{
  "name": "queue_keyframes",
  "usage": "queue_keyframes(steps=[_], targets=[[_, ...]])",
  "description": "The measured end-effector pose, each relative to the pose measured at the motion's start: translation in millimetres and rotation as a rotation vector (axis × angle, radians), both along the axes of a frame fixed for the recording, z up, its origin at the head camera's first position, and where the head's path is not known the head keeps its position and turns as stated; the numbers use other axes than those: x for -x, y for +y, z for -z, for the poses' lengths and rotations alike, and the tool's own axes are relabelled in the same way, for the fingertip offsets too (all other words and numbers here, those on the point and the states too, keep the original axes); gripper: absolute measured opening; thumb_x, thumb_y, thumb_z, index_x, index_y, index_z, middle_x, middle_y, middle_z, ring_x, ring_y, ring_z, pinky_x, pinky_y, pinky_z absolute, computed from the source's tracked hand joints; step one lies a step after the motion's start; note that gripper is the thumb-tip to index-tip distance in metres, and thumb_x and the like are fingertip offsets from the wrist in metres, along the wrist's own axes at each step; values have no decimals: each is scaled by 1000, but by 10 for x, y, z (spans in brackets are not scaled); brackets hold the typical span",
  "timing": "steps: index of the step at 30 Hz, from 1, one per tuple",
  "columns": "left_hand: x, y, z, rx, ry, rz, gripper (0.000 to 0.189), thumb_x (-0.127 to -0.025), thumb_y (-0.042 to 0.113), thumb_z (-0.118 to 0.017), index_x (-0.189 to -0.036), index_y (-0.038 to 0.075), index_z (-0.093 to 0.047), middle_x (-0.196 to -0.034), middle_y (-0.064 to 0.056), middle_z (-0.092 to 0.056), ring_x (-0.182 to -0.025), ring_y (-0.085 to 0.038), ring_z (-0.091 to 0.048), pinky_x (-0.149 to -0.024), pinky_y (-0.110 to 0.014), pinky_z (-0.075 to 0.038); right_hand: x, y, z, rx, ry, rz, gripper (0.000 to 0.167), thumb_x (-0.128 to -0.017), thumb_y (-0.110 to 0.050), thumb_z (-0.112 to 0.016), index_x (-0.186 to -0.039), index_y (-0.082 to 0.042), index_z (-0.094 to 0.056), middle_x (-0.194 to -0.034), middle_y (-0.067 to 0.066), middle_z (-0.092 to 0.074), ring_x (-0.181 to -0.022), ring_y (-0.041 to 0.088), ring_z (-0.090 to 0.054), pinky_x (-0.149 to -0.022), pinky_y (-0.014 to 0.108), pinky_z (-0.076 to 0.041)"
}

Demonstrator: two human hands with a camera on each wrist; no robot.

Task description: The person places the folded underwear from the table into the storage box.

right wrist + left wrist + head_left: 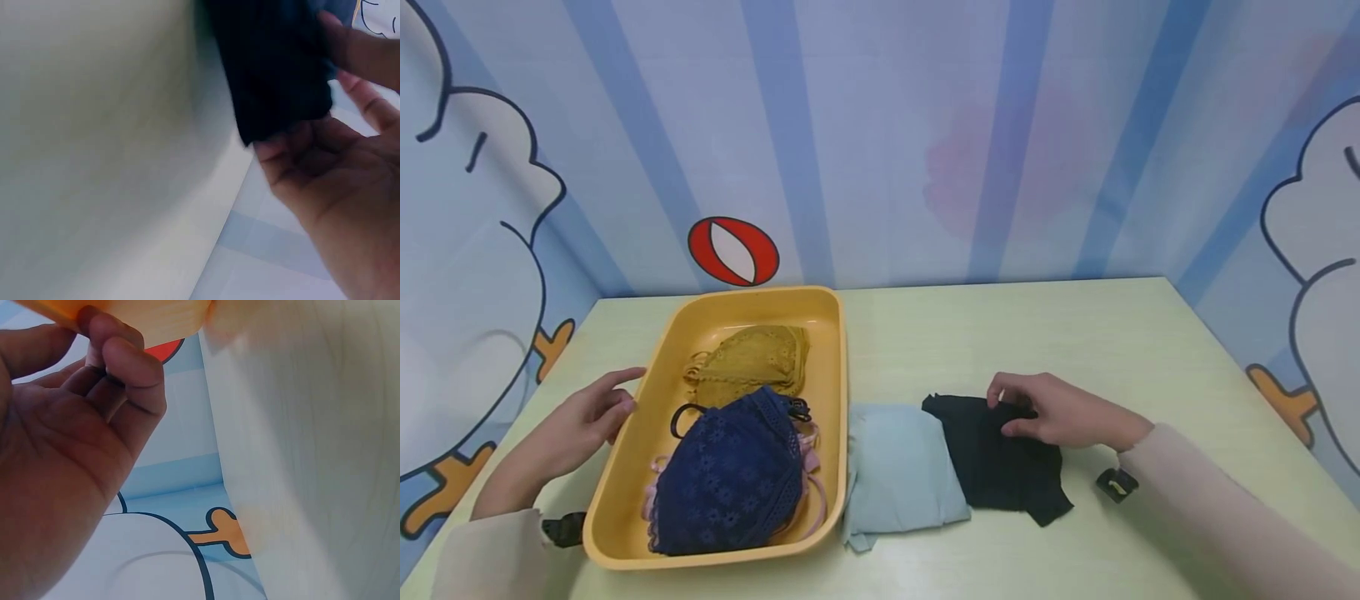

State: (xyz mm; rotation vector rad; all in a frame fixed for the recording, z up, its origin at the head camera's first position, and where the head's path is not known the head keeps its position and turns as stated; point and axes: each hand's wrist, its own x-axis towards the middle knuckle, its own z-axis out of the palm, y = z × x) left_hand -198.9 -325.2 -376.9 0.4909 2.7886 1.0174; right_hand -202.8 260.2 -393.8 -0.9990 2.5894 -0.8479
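Note:
In the head view my left hand (583,425) is at the left rim of the yellow tray (844,400), its loosely bent fingers touching the outside. The left wrist view shows the fingers (134,375) curled close under the tray's edge. My right hand (1063,412) is over a folded black garment (1000,475) lying on the table. The right wrist view shows the black cloth (275,75) between thumb and curled fingers. A folded pale blue garment (902,475) lies between the tray and the black one, touching it.
Inside the tray lie a navy lace bra (730,483), a mustard lace garment (752,362) and something pink partly hidden (811,458) beneath the navy one. A printed blue backdrop (910,150) stands behind the light table (1150,350).

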Motion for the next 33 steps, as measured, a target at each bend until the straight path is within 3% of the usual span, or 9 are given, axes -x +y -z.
queue_keyframes(steps=[7, 20, 27, 33], targets=[[3, 8, 8, -3, -5, -4, 47, -103, 12, -39, -144, -5, -24, -82, -8, -56, -61, -16, -52, -57, -32, -47, -11, 28, -83, 80, 106, 28, 27, -84, -2, -71, -106, -16, -62, -99, -5, -64, -85, 11, -58, -73, 34, -48], [-5, 11, -8, 12, 1, -19, 47, -103, 12, -40, -144, -5, -25, -81, -8, -56, -61, -16, -52, -57, -31, -47, 20, 161, -553, 154, 455, 221, 34, -79, 1, -75, -106, -17, -64, -103, -8, -63, -91, 9, -60, -74, 27, -45], [-13, 9, -10, 7, 1, -19, 47, -103, 11, -41, -144, -5, -25, -81, -8, -56, -61, -16, -51, -57, -31, -46, 100, 28, -711, 283, 649, 273, 35, -76, 6, -75, -106, -10, -65, -102, -1, -65, -86, 7, -57, -73, 22, -40], [-10, 21, -2, 0, 12, -14, 48, -103, 13, -41, -145, -4, -26, -80, -8, -55, -61, -17, -51, -57, -31, -46, 187, -176, -808, 407, 710, 298, 33, -77, 6, -74, -106, -8, -67, -97, 0, -64, -82, 8, -53, -71, 23, -38]])
